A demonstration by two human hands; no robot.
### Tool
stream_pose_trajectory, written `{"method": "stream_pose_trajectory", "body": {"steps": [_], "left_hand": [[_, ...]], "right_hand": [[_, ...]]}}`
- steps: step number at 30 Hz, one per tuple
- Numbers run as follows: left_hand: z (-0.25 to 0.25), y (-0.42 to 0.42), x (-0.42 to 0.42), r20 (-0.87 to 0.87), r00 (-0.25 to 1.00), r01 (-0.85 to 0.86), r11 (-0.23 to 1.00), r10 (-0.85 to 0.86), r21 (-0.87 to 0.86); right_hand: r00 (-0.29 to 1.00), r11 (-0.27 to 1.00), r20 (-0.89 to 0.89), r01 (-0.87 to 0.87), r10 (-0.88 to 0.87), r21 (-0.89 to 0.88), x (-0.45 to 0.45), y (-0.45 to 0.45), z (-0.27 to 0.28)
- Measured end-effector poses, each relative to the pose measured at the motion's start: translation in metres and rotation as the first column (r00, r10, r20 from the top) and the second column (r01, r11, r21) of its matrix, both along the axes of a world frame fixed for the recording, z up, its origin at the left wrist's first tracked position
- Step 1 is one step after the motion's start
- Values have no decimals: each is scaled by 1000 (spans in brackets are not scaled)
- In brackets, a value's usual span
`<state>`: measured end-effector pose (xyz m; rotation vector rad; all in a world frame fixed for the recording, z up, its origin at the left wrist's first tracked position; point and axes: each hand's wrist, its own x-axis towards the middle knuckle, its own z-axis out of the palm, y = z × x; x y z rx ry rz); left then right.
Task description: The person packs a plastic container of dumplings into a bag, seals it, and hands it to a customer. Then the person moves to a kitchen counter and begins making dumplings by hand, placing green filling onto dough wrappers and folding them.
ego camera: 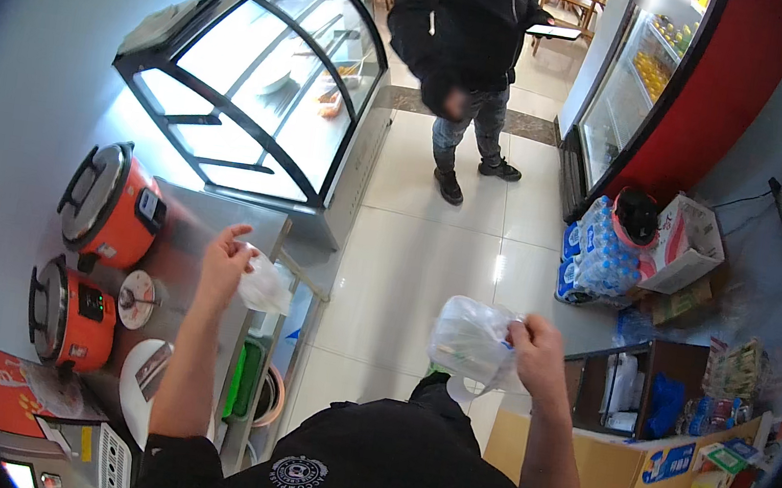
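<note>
Pinched in my left hand (227, 263) is a small, thin white plastic bag (267, 287), hanging beside the edge of the metal counter (199, 211). What the small bag contains cannot be made out. My right hand (539, 349) grips the gathered top of a translucent plastic bag (469, 339) with a pale, box-like container inside, held over the tiled floor. A strip of white paper (464, 388) hangs at the bottom of this bag. Two orange rice cookers (132, 210) stand on the counter to the left of my left hand.
Ahead, a person (462, 39) in dark clothes holds a phone (552, 32). A glass display case (273, 73) stands at the left, a drinks fridge (641, 92) at the right. Packs of bottled water (605, 250) sit by the fridge. A wooden counter (584, 462) flanks me on the right.
</note>
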<state>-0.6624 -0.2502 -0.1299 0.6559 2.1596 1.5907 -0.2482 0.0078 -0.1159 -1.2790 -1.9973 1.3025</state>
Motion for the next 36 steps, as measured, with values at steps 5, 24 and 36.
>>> {"method": "stream_pose_trajectory", "body": {"steps": [5, 24, 36], "left_hand": [[13, 125, 49, 103, 992, 70, 998, -70, -4], [10, 453, 29, 74, 950, 294, 950, -302, 103], [-24, 518, 16, -158, 886, 455, 883, -436, 116]], "right_hand": [[987, 991, -155, -19, 40, 135, -56, 84, -15], [971, 963, -238, 64, 0, 263, -208, 278, -43], [979, 957, -110, 194, -174, 215, -259, 325, -55]]}}
